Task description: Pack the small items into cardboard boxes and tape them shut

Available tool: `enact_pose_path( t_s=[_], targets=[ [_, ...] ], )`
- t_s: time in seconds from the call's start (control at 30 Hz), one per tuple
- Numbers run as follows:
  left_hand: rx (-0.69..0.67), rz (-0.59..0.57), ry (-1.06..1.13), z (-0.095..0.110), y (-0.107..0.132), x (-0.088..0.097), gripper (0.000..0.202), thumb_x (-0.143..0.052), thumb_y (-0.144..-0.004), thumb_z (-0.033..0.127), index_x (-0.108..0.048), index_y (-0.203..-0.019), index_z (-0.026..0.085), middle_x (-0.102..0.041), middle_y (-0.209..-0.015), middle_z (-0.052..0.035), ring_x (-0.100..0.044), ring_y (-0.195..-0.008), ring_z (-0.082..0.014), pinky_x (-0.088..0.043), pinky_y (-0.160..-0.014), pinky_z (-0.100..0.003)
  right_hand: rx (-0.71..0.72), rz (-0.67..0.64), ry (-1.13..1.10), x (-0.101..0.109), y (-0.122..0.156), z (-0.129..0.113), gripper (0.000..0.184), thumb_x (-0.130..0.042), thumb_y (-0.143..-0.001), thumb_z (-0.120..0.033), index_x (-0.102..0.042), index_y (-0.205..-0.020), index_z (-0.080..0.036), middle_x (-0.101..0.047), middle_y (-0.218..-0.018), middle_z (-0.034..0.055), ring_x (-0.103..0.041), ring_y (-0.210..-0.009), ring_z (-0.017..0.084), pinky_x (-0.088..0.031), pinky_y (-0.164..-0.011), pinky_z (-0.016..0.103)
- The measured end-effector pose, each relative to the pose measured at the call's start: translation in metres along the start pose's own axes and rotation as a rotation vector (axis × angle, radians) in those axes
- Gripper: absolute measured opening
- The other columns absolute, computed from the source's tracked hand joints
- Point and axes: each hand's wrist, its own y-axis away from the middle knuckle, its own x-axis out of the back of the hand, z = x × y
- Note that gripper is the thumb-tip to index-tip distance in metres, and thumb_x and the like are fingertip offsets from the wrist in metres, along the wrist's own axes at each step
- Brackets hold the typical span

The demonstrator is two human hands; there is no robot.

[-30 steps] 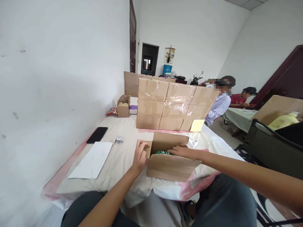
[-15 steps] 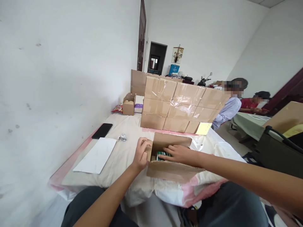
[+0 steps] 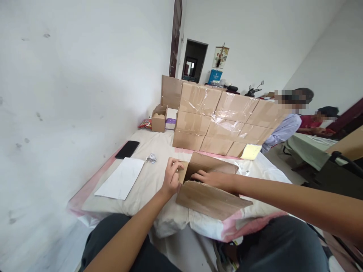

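An open cardboard box (image 3: pixel 214 200) rests on the cloth-covered table in front of me, its long flaps folded outward. My left hand (image 3: pixel 172 175) is closed on the box's short left flap, thumb and fingers pinching the cardboard. My right hand (image 3: pixel 211 179) reaches down into the box from the right, with bent fingers around a green can. The near flap and the hand hide almost all of the can; only a dark sliver shows below the fingers.
A wall of taped cartons (image 3: pixel 218 121) stands behind the box, with a yellow note (image 3: pixel 251 152) at its lower right. Left lie a white paper sheet (image 3: pixel 120 178), a black phone (image 3: pixel 127 149) and a crumpled wrapper (image 3: pixel 151 158). Two people sit beyond, at right.
My right hand has sunk deeper into the box, and the green can under it has dropped from sight. My left hand stays on the flap. The view has shifted slightly.
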Motion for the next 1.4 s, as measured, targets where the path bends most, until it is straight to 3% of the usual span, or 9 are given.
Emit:
enact_pose_path(
  t_s=[0.23, 0.33, 0.5, 0.63, 0.9, 1.03, 1.13, 1.27, 1.4],
  targets=[
    [-0.032, -0.008, 0.011, 0.004, -0.004, 0.007, 0.022, -0.037, -0.079, 0.016, -0.055, -0.091, 0.020, -0.050, -0.103, -0.0109, -0.055, -0.107, -0.0287, -0.050, -0.095, -0.047, -0.015, 0.107, -0.299, 0.013, 0.009, -0.007, 0.061, -0.050, -0.097, -0.019, -0.035, -0.157, -0.020, -0.029, -0.165, 0.0188, -0.042, -0.146, 0.028, -0.047, -0.112, 0.045],
    [-0.046, -0.030, 0.003, 0.005, -0.004, 0.010, 0.022, -0.037, -0.081, 0.018, -0.055, -0.092, 0.021, -0.050, -0.104, -0.0112, -0.055, -0.109, -0.0288, -0.050, -0.097, -0.048, -0.052, 0.215, -0.413, 0.015, 0.013, -0.004, 0.055, -0.048, -0.096, -0.016, -0.045, -0.151, -0.019, -0.044, -0.159, 0.0157, -0.040, -0.148, 0.026, -0.038, -0.119, 0.047],
    [-0.060, -0.039, 0.012, 0.004, -0.003, 0.010, 0.021, -0.036, -0.084, 0.020, -0.056, -0.091, 0.021, -0.051, -0.104, -0.0110, -0.056, -0.111, -0.0289, -0.050, -0.098, -0.048, -0.211, 0.280, -0.308, 0.015, 0.046, -0.008, 0.036, -0.042, -0.095, -0.013, -0.064, -0.123, -0.016, -0.069, -0.121, 0.0143, -0.062, -0.110, 0.025, -0.050, -0.096, 0.042],
    [-0.070, -0.036, 0.028, 0.004, -0.004, 0.010, 0.021, -0.038, -0.090, 0.027, -0.057, -0.095, 0.020, -0.051, -0.107, -0.0114, -0.056, -0.115, -0.0303, -0.049, -0.100, -0.050, -0.330, 0.175, -0.181, 0.006, 0.076, -0.022, 0.019, -0.048, -0.096, -0.018, -0.067, -0.089, -0.019, -0.068, -0.086, 0.0091, -0.054, -0.091, 0.025, -0.044, -0.083, 0.039],
    [-0.047, -0.021, 0.026, 0.002, -0.003, 0.010, 0.024, -0.040, -0.096, 0.038, -0.057, -0.096, 0.021, -0.051, -0.107, -0.0094, -0.055, -0.115, -0.0295, -0.047, -0.101, -0.049, -0.359, 0.197, -0.166, -0.015, 0.090, -0.031, 0.019, -0.049, -0.099, -0.029, -0.057, -0.083, -0.020, -0.064, -0.085, 0.0082, -0.046, -0.097, 0.027, -0.036, -0.100, 0.048],
    [-0.040, -0.014, 0.039, -0.001, -0.002, 0.010, 0.027, -0.041, -0.097, 0.041, -0.059, -0.095, 0.021, -0.051, -0.106, -0.0090, -0.055, -0.116, -0.0300, -0.046, -0.103, -0.051, -0.357, 0.210, -0.219, -0.020, 0.092, -0.028, 0.004, -0.052, -0.092, -0.024, -0.051, -0.090, -0.020, -0.060, -0.094, 0.0083, -0.045, -0.093, 0.026, -0.039, -0.092, 0.047],
    [-0.036, 0.012, 0.071, -0.001, -0.001, 0.006, 0.028, -0.043, -0.098, 0.044, -0.060, -0.097, 0.022, -0.051, -0.107, -0.0086, -0.056, -0.118, -0.0300, -0.045, -0.106, -0.051, -0.357, 0.442, -0.395, -0.029, 0.094, -0.022, 0.008, -0.050, -0.089, -0.019, -0.045, -0.094, -0.022, -0.055, -0.096, 0.0074, -0.046, -0.091, 0.025, -0.043, -0.084, 0.041],
    [-0.025, 0.030, 0.146, 0.000, 0.002, -0.001, 0.046, -0.038, -0.097, 0.062, -0.053, -0.120, 0.025, -0.051, -0.129, -0.0122, -0.056, -0.126, -0.0318, -0.048, -0.108, -0.054, -0.365, 0.752, -0.561, -0.054, 0.092, -0.023, 0.025, -0.050, -0.092, -0.019, -0.045, -0.117, -0.023, -0.054, -0.123, 0.0130, -0.051, -0.116, 0.028, -0.047, -0.097, 0.046],
    [-0.032, -0.329, 0.198, -0.004, 0.001, 0.004, 0.084, -0.011, -0.092, 0.082, -0.054, -0.134, 0.023, -0.067, -0.129, -0.0149, -0.067, -0.117, -0.0329, -0.032, -0.123, -0.062, -0.580, 1.162, -0.519, -0.093, 0.089, -0.036, 0.027, -0.049, -0.098, -0.024, -0.045, -0.125, -0.027, -0.051, -0.129, 0.0139, -0.052, -0.125, 0.031, -0.045, -0.106, 0.053]
  ],
)
